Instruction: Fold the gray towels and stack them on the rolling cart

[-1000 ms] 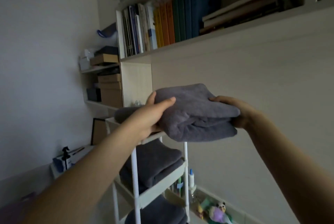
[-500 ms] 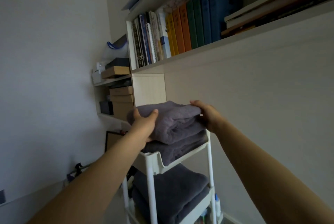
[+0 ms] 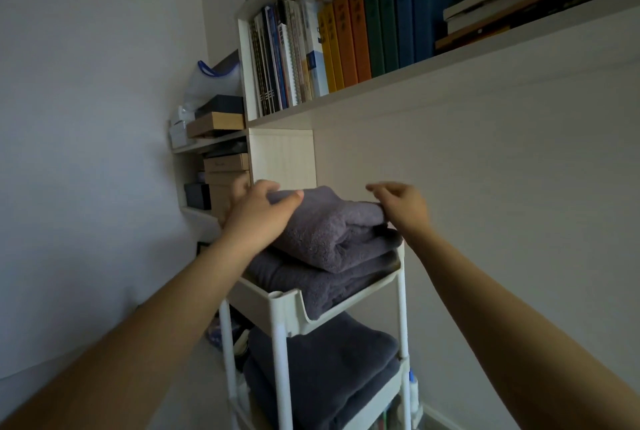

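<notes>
A folded gray towel (image 3: 329,225) is seen lying on another folded towel (image 3: 322,282) in the top tray of the white cart (image 3: 284,308), toward the tray's back edge. Its left end is touched by the left hand (image 3: 258,211) with loosely spread fingers, nothing gripped; its right end is only brushed by the right hand (image 3: 403,204), fingers relaxed and apart. The towel is judged soft, thick and light, floppy if lifted by one end, so both folded ends are best held together.

Books (image 3: 346,45) stand in a row on a wall shelf (image 3: 450,69). Left of it, boxes (image 3: 221,152) are stacked on smaller shelves, a plastic bag (image 3: 207,83) on top.
</notes>
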### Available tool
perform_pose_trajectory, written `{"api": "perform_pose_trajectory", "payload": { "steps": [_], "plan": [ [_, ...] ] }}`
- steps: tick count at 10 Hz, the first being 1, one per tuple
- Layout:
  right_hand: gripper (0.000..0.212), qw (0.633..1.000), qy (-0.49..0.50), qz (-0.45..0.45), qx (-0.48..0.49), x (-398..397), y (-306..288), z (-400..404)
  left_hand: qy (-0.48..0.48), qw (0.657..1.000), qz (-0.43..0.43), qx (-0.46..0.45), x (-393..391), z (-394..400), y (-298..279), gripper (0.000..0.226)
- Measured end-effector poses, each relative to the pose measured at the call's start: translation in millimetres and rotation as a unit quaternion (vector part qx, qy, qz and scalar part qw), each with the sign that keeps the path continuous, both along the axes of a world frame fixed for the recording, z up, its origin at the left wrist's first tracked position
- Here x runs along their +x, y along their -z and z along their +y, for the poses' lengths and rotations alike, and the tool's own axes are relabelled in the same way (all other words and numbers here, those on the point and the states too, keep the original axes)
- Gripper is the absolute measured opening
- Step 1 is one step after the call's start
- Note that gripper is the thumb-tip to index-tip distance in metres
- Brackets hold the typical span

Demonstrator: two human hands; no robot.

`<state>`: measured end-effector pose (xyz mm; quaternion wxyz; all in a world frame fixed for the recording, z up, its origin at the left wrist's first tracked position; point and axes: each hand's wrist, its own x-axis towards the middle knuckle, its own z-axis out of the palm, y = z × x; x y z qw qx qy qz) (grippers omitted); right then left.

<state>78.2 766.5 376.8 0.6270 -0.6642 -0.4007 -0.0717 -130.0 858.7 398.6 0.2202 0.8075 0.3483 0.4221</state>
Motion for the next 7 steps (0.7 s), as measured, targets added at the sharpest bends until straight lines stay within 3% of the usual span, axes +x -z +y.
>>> {"api": "perform_pose_trajectory", "payload": {
  "steps": [1, 2, 3, 5, 7],
  "plan": [
    [0.03, 0.989, -0.028, -0.125, -0.08, -18.1, -16.1, -1.1, 0.018, 0.981, 0.173, 0.089, 16.7, 14.6, -3.1, 0.055],
    [0.044, 0.945, -0.068, -0.161, -0.275, -33.8, -18.8, -1.3, 0.05, 0.965, 0.244, 0.077, 23.1, 26.6, 7.0, 0.068],
    [0.049, 0.928, -0.067, -0.152, -0.333, -34.5, -12.6, -3.7, 0.059, 0.953, 0.287, 0.072, 20.3, 33.3, 12.9, 0.075],
    [0.053, 0.936, -0.065, -0.146, -0.312, -40.8, -7.1, -7.0, 0.083, 0.947, 0.3, 0.074, 18.8, 28.2, 9.2, 0.062],
    [0.053, 0.945, 0.02, -0.21, -0.249, -47.5, -2.8, -29.4, 0.066, 0.979, 0.179, 0.072, 9.2, 12.6, 6.5, 0.066]
  ]
}}
